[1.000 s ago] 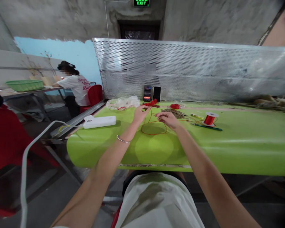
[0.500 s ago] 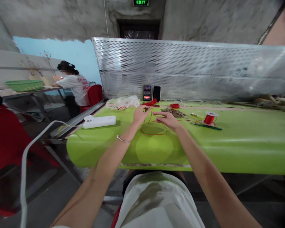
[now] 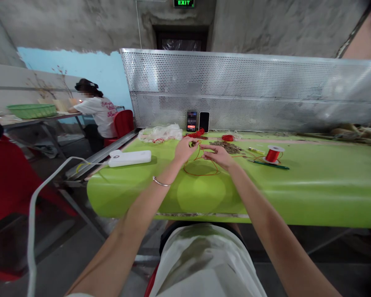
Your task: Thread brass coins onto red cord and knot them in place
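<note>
Above the green table (image 3: 312, 181), just this side of the two phones (image 3: 198, 121): left hand (image 3: 184, 149) and right hand (image 3: 217, 156) close together, fingertips pinched on red thread (image 3: 200, 168). Thread looped on the tabletop beneath both hands. Something small and dark at the left fingertips, too tiny to identify. Right of the phones, a red spool (image 3: 272, 154); brownish heap (image 3: 226, 145) between, contents unclear.

Both bare forearms reach forward, converging. The left hand (image 3: 184, 149), wrist bent, pinches its fingertips together just left of the right hand (image 3: 218, 156), whose fingers extend toward it, thumb and forefinger nearly closed.
</note>
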A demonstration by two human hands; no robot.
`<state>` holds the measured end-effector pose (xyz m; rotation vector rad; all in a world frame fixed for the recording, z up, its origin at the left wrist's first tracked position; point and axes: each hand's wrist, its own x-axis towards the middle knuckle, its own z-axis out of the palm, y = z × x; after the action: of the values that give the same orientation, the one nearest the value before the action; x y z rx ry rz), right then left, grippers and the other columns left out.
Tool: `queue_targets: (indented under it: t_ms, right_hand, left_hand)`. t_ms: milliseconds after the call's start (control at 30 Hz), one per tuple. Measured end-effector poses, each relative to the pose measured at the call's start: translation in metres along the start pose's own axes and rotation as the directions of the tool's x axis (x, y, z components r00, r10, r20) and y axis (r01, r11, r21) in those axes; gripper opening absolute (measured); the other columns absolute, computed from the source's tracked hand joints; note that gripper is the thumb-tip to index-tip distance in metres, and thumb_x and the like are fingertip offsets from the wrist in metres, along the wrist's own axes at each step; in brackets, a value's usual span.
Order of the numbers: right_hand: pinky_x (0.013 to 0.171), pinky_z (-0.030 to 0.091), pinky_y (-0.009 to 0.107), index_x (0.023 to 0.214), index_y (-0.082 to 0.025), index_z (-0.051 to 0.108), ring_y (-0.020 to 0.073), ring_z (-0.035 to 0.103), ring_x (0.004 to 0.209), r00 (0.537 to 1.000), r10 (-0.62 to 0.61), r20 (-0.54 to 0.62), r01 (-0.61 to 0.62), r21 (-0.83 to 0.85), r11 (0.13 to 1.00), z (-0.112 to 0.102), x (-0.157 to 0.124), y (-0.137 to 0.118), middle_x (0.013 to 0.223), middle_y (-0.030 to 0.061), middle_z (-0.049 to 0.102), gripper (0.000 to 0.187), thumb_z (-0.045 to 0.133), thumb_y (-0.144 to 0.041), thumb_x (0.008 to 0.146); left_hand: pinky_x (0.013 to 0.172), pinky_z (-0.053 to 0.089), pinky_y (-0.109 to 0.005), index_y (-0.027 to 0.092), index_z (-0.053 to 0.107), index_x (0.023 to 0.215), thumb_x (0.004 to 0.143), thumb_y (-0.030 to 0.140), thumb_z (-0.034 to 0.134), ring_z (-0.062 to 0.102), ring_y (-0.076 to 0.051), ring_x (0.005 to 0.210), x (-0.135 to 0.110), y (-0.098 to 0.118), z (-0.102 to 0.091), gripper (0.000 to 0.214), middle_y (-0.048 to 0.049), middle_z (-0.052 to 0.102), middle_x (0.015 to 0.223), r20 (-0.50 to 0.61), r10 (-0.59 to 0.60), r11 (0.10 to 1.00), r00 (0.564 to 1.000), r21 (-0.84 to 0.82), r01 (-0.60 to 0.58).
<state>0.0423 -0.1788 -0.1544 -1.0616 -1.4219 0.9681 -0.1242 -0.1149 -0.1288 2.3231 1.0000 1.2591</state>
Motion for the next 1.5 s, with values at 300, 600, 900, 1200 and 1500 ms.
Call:
queue_targets:
  t_ms: [300, 600, 900, 1200, 1500]
  right_hand:
    - [0.088, 0.057, 0.036, 0.113, -0.025, 0.065, 0.0106, 0.066, 0.078, 0.999, -0.041, -0.03, 0.043, 0.067, 0.997, 0.0, 0.002, 0.004, 0.129, 0.0069, 0.057, 0.042, 0.073, -0.024, 0.072]
    - [0.086, 0.057, 0.034, 0.122, -0.026, 0.062, 0.0124, 0.066, 0.079, 0.998, -0.063, -0.016, 0.063, 0.06, 0.996, -0.001, 0.004, 0.005, 0.126, 0.007, 0.06, 0.053, 0.074, -0.028, 0.07]
    - [0.078, 0.058, 0.028, 0.122, -0.03, 0.063, 0.0136, 0.068, 0.086, 0.994, -0.061, -0.089, 0.066, 0.058, 0.996, -0.004, 0.0, -0.004, 0.131, 0.004, 0.058, 0.055, 0.075, -0.03, 0.069]
    - [0.07, 0.057, 0.024, 0.13, -0.029, 0.056, 0.0161, 0.067, 0.093, 0.902, -0.148, -0.405, 0.198, 0.083, 0.977, -0.01, 0.002, -0.005, 0.122, 0.0054, 0.063, 0.058, 0.068, -0.038, 0.074]
    - [0.058, 0.053, 0.022, 0.12, -0.032, 0.062, 0.0121, 0.065, 0.085, 0.657, -0.341, -0.673, 0.481, 0.025, 0.876, -0.029, 0.006, -0.027, 0.139, 0.0028, 0.051, 0.046, 0.064, -0.037, 0.074]
  left_hand:
    - [0.074, 0.045, -0.027, 0.02, 0.072, 0.094, 0.084, 0.023, 0.058, 0.057, -0.014, 0.075, 0.0, -0.003, 0.003, 0.018, -0.0052, 0.068, 0.096, 0.079, 0.095, 0.995, 0.992, -0.032, -0.093]
    - [0.081, 0.046, -0.03, 0.02, 0.071, 0.088, 0.083, 0.021, 0.061, 0.059, -0.015, 0.077, 0.0, -0.002, 0.004, 0.012, -0.0051, 0.068, 0.093, 0.103, 0.111, 0.992, 0.988, -0.069, -0.104]
    - [0.07, 0.044, -0.026, 0.019, 0.07, 0.085, 0.082, 0.02, 0.061, 0.055, -0.012, 0.068, 0.001, 0.0, 0.004, 0.01, -0.0041, 0.067, 0.093, 0.113, 0.07, 0.997, 0.991, -0.051, -0.064]
    - [0.07, 0.043, -0.026, 0.018, 0.071, 0.088, 0.083, 0.021, 0.062, 0.057, -0.014, 0.074, 0.0, 0.002, 0.002, 0.011, -0.0053, 0.068, 0.094, 0.108, 0.057, 0.997, 0.993, -0.056, -0.052]
    - [0.074, 0.044, -0.027, 0.017, 0.072, 0.094, 0.085, 0.028, 0.06, 0.059, -0.015, 0.078, -0.001, -0.003, 0.004, 0.019, -0.0065, 0.069, 0.095, 0.14, 0.057, 0.997, 0.989, 0.037, -0.063]
